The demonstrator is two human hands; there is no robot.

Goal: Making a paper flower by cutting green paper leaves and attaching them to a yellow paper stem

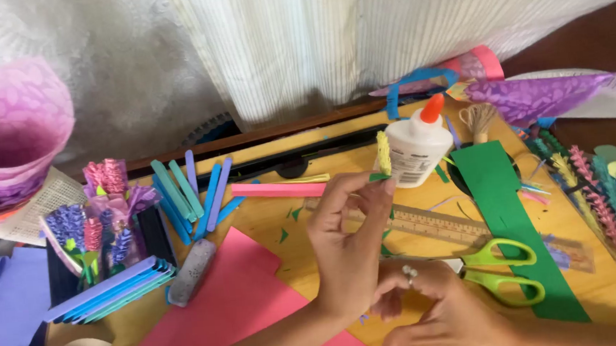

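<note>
Right now the left hand (349, 246) pinches a small yellow fringed paper flower (384, 152) by its green stem, holding it up above the wooden table (282, 222). The right hand (441, 315) is curled shut low beside it; I cannot tell if it holds anything. It looks like the flower is being rolled tight. Gluing seems to come next, and the white glue bottle (417, 146) stands just behind. Green scissors (506, 271), a ruler (434, 222) and pink paper (238, 308) lie close around.
</note>
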